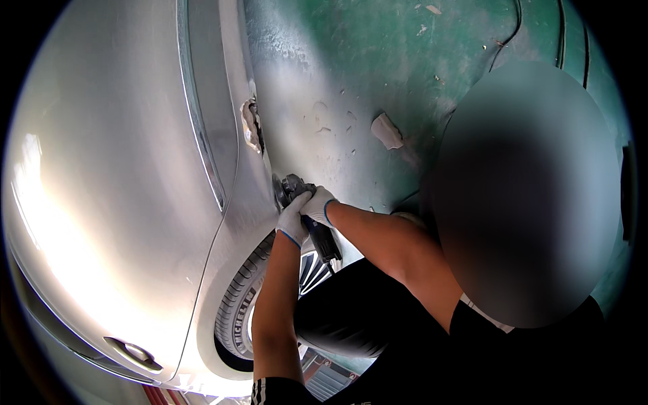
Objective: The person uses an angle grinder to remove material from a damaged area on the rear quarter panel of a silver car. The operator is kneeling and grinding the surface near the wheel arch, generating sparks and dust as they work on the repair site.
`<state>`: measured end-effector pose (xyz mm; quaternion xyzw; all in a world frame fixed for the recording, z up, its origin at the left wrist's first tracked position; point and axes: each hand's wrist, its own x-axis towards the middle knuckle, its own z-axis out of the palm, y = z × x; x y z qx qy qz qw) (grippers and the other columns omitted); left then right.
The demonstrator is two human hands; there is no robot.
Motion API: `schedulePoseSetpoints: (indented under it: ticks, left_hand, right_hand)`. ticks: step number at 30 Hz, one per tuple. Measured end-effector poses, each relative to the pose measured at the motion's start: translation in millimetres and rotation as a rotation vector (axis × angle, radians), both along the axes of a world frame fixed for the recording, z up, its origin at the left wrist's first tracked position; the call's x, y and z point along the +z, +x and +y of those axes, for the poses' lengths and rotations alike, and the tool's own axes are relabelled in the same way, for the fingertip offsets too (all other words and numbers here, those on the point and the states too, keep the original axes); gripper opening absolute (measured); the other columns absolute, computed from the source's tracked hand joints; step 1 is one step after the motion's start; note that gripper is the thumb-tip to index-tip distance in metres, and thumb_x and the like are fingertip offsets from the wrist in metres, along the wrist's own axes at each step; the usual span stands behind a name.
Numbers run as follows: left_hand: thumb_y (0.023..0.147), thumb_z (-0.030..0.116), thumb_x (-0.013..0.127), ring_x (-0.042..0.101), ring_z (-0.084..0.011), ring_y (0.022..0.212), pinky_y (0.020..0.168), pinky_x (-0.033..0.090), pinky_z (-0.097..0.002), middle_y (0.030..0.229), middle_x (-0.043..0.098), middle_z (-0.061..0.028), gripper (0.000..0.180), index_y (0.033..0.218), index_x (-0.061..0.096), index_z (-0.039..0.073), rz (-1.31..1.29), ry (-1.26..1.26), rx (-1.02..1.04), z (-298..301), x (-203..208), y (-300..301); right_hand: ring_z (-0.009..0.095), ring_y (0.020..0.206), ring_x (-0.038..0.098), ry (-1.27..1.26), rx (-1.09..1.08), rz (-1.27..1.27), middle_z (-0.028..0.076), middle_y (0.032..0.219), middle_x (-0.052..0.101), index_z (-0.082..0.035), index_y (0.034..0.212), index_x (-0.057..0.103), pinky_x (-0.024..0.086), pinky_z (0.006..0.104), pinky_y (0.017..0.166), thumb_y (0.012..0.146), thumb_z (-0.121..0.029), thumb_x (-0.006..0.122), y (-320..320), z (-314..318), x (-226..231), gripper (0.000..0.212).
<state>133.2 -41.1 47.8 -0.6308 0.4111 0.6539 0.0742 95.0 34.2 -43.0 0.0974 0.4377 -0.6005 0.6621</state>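
Both my hands wear white gloves with blue cuffs and are closed around a dark angle grinder (pixel 323 241). My left hand (pixel 293 219) wraps the near side of its body. Just beside it, my right hand (pixel 319 205) grips close to the grinder's head. The disc end faces the lower edge of a silver car body (pixel 155 169), near the wheel arch. Whether the disc touches the panel, I cannot tell. Farther along that lower edge, the metal has a jagged damaged patch (pixel 252 126).
Below my hands is the car's tyre (pixel 239 307) with a spoked rim. A torn scrap (pixel 387 130) lies on the dusty green floor (pixel 405 61). Dark cables (pixel 561 34) run at the far right. A blurred oval hides much of the right side.
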Motion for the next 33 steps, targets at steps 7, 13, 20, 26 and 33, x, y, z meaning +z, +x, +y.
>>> schedulePoseSetpoints:
  ticks: [7, 13, 20, 26, 33]
  left_hand:
    - [0.099, 0.012, 0.070, 0.072, -0.0302, 0.108, 0.098, 0.059, -0.0435, 0.117, 0.074, -0.0150, 0.026, 0.122, 0.069, 0.000, 0.049, -0.019, 0.016, 4, -3, -14]
    - [0.098, 0.012, 0.071, 0.072, -0.0299, 0.107, 0.097, 0.059, -0.0436, 0.116, 0.074, -0.0138, 0.026, 0.122, 0.070, 0.001, 0.028, -0.059, 0.008, 5, -4, -14]
    - [0.096, 0.011, 0.073, 0.072, -0.0291, 0.106, 0.096, 0.059, -0.0430, 0.114, 0.075, -0.0134, 0.026, 0.121, 0.071, 0.002, 0.036, -0.070, -0.001, -2, -8, -12]
    - [0.095, 0.009, 0.074, 0.073, -0.0289, 0.104, 0.094, 0.060, -0.0425, 0.113, 0.075, -0.0131, 0.025, 0.119, 0.072, 0.003, 0.043, -0.067, 0.017, -1, -11, -15]
    - [0.099, 0.013, 0.069, 0.073, -0.0306, 0.102, 0.095, 0.060, -0.0449, 0.112, 0.074, -0.0145, 0.025, 0.121, 0.068, 0.001, 0.038, -0.075, 0.009, 3, -9, -21]
  right_hand:
    - [0.033, 0.111, 0.075, -0.025, 0.073, 0.075, 0.028, 0.120, 0.073, 0.013, 0.133, 0.059, 0.060, 0.0398, 0.096, 0.071, -0.022, 0.086, -20, 1, -4, 0.076]
    - [0.031, 0.107, 0.076, -0.062, 0.078, 0.120, 0.025, 0.115, 0.075, 0.011, 0.129, 0.064, 0.061, 0.0395, 0.094, 0.072, -0.022, 0.086, -26, 6, 0, 0.069]
    - [0.031, 0.107, 0.076, -0.048, 0.075, 0.106, 0.025, 0.117, 0.075, 0.011, 0.131, 0.062, 0.061, 0.0390, 0.093, 0.072, -0.021, 0.086, -35, 13, 8, 0.071]
    - [0.031, 0.108, 0.076, -0.102, 0.092, 0.094, 0.027, 0.119, 0.074, 0.014, 0.135, 0.056, 0.062, 0.0385, 0.092, 0.072, -0.020, 0.085, -33, 7, -5, 0.077]
    - [0.033, 0.108, 0.076, -0.067, 0.056, 0.108, 0.028, 0.118, 0.073, 0.014, 0.133, 0.056, 0.062, 0.0395, 0.093, 0.072, -0.021, 0.084, -26, -3, -11, 0.075]
